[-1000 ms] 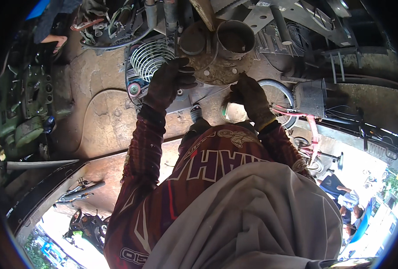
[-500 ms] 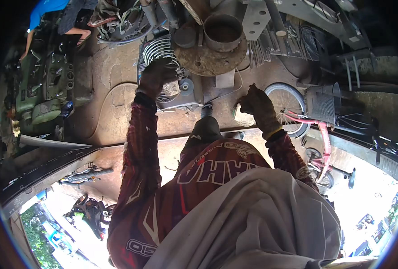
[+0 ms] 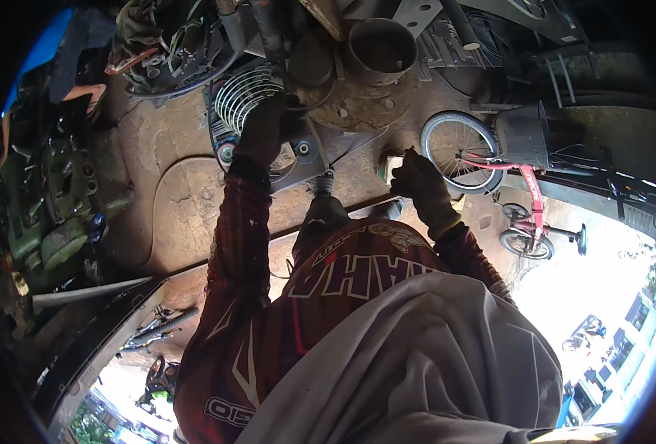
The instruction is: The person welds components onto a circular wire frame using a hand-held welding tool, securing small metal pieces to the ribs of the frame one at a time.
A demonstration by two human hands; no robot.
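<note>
My left hand (image 3: 264, 133), in a dark glove, reaches over a low stand beside a coil of pale metal rings (image 3: 241, 100). Its fingers blend into shadow, so their grip is hidden. Just right of them lies a round, rusty metal plate (image 3: 376, 111), which carries a short, wide metal cylinder (image 3: 382, 52) with an open top. My right hand (image 3: 420, 181), gloved too, hangs free of the plate with its fingers curled together. A small dark tip pokes up from them, too small to name. Near that hand, a pale box-like thing (image 3: 392, 167) rests on the floor.
A pink bicycle (image 3: 529, 196) with a dark basket (image 3: 524, 137) stands at right. Green machinery (image 3: 54, 200) lines the left side, with another person's leg (image 3: 88, 95) behind it. A thin cable (image 3: 155, 211) curves over the floor. Metal bars (image 3: 454, 52) lie at the back right.
My view has turned a little, and the bicycle shows further up and left. My left hand has come slightly right relative to the rings. The right hand stays curled at about the same height.
</note>
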